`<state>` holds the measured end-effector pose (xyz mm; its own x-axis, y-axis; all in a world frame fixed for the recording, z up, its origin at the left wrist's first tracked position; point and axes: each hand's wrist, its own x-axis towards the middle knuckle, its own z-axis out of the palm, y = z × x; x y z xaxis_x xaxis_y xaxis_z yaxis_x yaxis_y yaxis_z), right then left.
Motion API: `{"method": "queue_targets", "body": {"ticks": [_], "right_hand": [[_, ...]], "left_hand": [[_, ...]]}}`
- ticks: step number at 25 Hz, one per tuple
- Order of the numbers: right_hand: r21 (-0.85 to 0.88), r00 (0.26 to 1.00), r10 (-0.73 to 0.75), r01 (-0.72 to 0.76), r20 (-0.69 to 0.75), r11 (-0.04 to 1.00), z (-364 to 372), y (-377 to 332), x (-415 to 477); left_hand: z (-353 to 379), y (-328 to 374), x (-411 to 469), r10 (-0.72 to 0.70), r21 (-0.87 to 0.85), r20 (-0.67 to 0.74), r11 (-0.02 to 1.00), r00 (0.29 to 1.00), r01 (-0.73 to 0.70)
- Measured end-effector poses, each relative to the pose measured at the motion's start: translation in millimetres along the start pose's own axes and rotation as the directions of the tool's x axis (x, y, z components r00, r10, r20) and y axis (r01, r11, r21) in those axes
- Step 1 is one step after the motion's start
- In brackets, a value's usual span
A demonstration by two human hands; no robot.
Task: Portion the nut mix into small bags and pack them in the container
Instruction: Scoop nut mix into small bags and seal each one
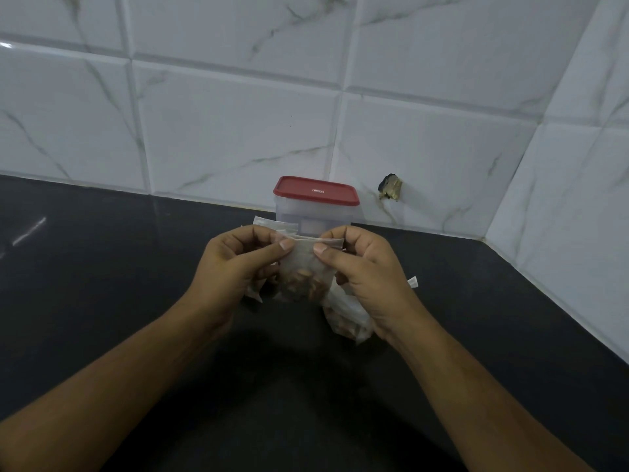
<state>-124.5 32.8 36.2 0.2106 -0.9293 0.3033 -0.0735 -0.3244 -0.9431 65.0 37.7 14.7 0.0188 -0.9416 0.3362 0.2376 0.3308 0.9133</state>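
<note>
Nuts fill the lower half of a small clear bag, which hangs upright above the dark surface, raised between both hands. The left hand pinches the left end of the bag's top strip with thumb and curled fingers. The right hand pinches the right end of the same strip, so the bag lies directly between the two, thumbs facing each other across its top. A second bag with nuts in it lies on the surface just under the right hand, and a corner of another shows below the left hand. More clear bags lie behind the fingers, their contents hidden. Just beyond them stands a translucent container with its red lid on; what is inside cannot be told. It stands near the tiled wall, which has a chipped hole to the right of the lid.
</note>
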Motion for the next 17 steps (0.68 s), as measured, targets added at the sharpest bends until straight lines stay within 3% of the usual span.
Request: {"method": "queue_targets", "body": {"ticks": [12,15,17], "right_hand": [[0.139,1.000,-0.022,0.021,0.011,0.990,7.7,0.4,-6.2],[0.262,1.000,0.006,-0.013,0.030,0.965,7.5,-4.0,-5.9],[0.228,0.999,0.017,-0.023,0.032,0.973,5.1,-5.0,-4.7]], "left_hand": [[9.8,2.1,-8.4,-0.010,-0.062,0.066,0.998,0.998,0.014],[11.3,5.4,-8.7,0.008,-0.051,0.077,0.999,0.997,-0.004],[11.1,7.5,-8.4,0.014,-0.054,0.067,0.998,0.998,-0.011]]}}
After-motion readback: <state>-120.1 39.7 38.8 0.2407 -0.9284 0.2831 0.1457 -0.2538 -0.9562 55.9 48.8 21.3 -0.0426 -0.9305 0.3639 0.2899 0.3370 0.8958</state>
